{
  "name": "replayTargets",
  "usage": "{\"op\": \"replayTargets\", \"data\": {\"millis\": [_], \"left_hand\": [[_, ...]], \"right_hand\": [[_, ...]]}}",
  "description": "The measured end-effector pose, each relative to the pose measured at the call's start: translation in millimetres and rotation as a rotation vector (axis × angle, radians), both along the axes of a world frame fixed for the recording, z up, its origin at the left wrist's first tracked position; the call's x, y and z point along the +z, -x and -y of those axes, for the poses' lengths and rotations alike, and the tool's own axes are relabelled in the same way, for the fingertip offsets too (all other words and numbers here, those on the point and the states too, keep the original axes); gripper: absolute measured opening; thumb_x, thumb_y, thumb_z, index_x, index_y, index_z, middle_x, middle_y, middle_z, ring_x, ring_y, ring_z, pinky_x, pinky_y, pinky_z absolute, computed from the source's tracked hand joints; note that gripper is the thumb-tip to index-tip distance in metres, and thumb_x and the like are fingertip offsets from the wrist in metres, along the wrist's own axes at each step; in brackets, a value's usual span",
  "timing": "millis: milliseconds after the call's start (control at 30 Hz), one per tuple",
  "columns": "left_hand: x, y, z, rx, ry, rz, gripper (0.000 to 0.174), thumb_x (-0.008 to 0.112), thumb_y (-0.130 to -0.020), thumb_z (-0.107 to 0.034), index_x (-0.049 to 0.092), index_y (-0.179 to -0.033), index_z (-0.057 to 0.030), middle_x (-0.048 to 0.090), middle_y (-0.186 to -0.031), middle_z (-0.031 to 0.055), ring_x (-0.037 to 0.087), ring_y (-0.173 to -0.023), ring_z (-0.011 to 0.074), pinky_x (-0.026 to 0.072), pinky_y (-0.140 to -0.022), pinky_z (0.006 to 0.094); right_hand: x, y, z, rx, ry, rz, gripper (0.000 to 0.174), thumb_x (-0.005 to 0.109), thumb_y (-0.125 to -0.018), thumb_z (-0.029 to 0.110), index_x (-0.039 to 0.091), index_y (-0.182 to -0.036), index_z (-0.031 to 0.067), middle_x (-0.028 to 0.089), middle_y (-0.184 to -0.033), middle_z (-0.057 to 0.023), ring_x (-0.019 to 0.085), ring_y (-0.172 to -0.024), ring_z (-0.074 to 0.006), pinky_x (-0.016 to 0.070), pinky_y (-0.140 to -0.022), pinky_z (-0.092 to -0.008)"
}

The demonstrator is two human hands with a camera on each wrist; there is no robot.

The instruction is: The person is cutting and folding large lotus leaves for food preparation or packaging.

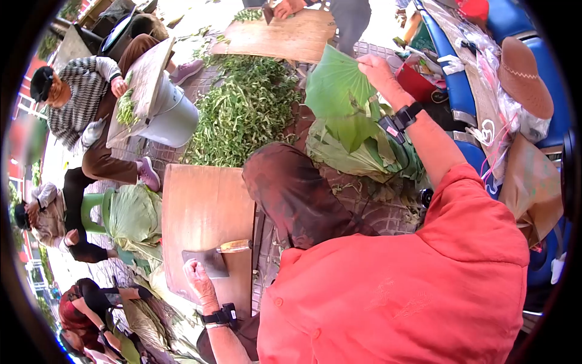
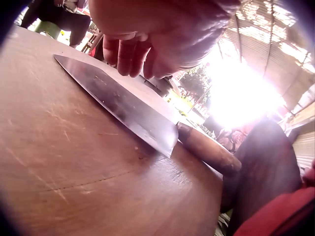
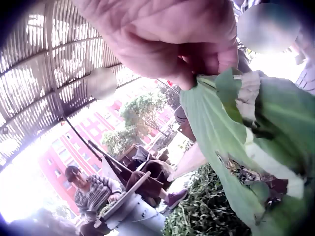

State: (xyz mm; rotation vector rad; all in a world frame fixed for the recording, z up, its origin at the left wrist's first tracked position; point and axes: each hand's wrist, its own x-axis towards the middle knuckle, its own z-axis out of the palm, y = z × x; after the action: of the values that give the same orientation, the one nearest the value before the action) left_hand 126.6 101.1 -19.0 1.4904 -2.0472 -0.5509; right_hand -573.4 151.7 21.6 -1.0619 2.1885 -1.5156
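A large green leaf [image 1: 339,88] hangs from the right hand [image 1: 379,71], pinched at its edge; in the right wrist view the fingers of the right hand [image 3: 172,39] grip the leaf [image 3: 216,128], which has torn parts. The left hand [image 1: 201,284] is over a wooden board [image 1: 206,200], beside a broad-bladed knife [image 1: 209,263] lying flat. In the left wrist view the left hand [image 2: 162,34] hangs above the knife [image 2: 123,103] with loosely bent fingers, holding nothing. The knife's wooden handle [image 2: 209,150] reaches the board's edge.
A heap of cut greens [image 1: 242,109] lies beyond the board. More large leaves [image 1: 351,151] are piled below the held leaf. A seated person [image 1: 79,103] works at a board over a white bucket [image 1: 173,118]. Blue seats [image 1: 454,91] stand at the right.
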Motion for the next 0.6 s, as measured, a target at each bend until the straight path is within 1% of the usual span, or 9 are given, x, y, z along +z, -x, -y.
{"op": "replayTargets", "data": {"millis": [133,200,267,333,400,467,533,567,600], "left_hand": [[12,-1,0,0.089,-0.203,-0.151,0.010,0.052,-0.090,-0.008,0.054,-0.096,-0.0003,0.053,-0.093,0.0099,0.052,-0.088,0.0217,0.0419,-0.085,0.0321],[22,7,-2,0.024,-0.135,-0.204,0.011,0.052,-0.090,-0.009,0.055,-0.097,-0.0003,0.055,-0.091,0.0102,0.054,-0.087,0.0221,0.0433,-0.084,0.0315],[38,17,-8,0.005,-0.136,-0.164,0.015,0.053,-0.090,-0.011,0.055,-0.100,0.0006,0.058,-0.092,0.0119,0.057,-0.088,0.0231,0.0452,-0.082,0.0314],[45,17,-11,-0.016,-0.182,-0.166,0.019,0.055,-0.089,-0.012,0.055,-0.102,0.0014,0.059,-0.095,0.0138,0.059,-0.089,0.0239,0.0466,-0.080,0.0315],[56,19,-18,0.005,-0.299,-0.253,0.017,0.054,-0.091,-0.013,0.057,-0.103,-0.0010,0.061,-0.091,0.0050,0.056,-0.088,0.0124,0.0438,-0.081,0.0252],[50,14,-21,-0.011,-0.380,-0.382,0.020,0.056,-0.092,-0.016,0.057,-0.105,-0.0005,0.061,-0.094,0.0049,0.057,-0.091,0.0123,0.0441,-0.083,0.0245],[33,8,-28,0.026,-0.460,-0.539,0.023,0.057,-0.091,-0.017,0.056,-0.107,-0.0001,0.061,-0.097,0.0050,0.057,-0.091,0.0127,0.0448,-0.083,0.0248],[27,7,-29,0.033,-0.500,-0.620,0.024,0.057,-0.091,-0.017,0.056,-0.108,0.0001,0.061,-0.098,0.0051,0.057,-0.092,0.0130,0.0451,-0.083,0.0249],[26,8,-32,0.049,-0.567,-0.704,0.025,0.058,-0.091,-0.017,0.056,-0.108,0.0000,0.061,-0.100,0.0052,0.058,-0.092,0.0134,0.0455,-0.082,0.0252]], "right_hand": [[72,-58,36,0.144,0.242,0.310,0.021,0.057,-0.087,0.008,0.059,-0.105,-0.0035,0.064,-0.092,-0.0058,0.059,-0.082,-0.0130,0.0474,-0.076,-0.0257],[107,-87,53,0.246,0.357,0.498,0.022,0.058,-0.088,0.010,0.059,-0.106,-0.0021,0.064,-0.096,-0.0056,0.060,-0.086,-0.0141,0.0473,-0.081,-0.0268],[135,-111,74,0.514,0.537,0.602,0.020,0.057,-0.089,0.011,0.060,-0.105,-0.0006,0.063,-0.100,-0.0050,0.060,-0.090,-0.0151,0.0468,-0.085,-0.0294],[159,-137,97,0.706,0.603,0.667,0.025,0.053,-0.093,0.015,0.057,-0.112,0.0002,0.063,-0.108,-0.0071,0.058,-0.100,-0.0178,0.0431,-0.093,-0.0315],[170,-151,125,0.830,0.565,0.813,0.024,0.051,-0.094,0.013,0.056,-0.114,0.0004,0.061,-0.112,-0.0088,0.057,-0.103,-0.0194,0.0413,-0.095,-0.0324],[168,-175,150,0.890,0.567,0.964,0.025,0.051,-0.093,0.012,0.054,-0.115,0.0007,0.060,-0.113,-0.0085,0.057,-0.104,-0.0199,0.0415,-0.096,-0.0333],[159,-236,151,0.984,0.564,1.013,0.023,0.052,-0.092,0.010,0.055,-0.113,0.0000,0.061,-0.111,-0.0079,0.058,-0.101,-0.0189,0.0452,-0.092,-0.0328],[149,-273,149,0.803,0.551,1.003,0.021,0.052,-0.091,0.007,0.055,-0.111,-0.0011,0.061,-0.110,-0.0092,0.059,-0.097,-0.0181,0.0482,-0.089,-0.0324],[142,-311,136,0.914,0.554,1.007,0.019,0.053,-0.090,0.006,0.056,-0.108,-0.0012,0.062,-0.108,-0.0106,0.060,-0.095,-0.0181,0.0495,-0.088,-0.0323]]}}
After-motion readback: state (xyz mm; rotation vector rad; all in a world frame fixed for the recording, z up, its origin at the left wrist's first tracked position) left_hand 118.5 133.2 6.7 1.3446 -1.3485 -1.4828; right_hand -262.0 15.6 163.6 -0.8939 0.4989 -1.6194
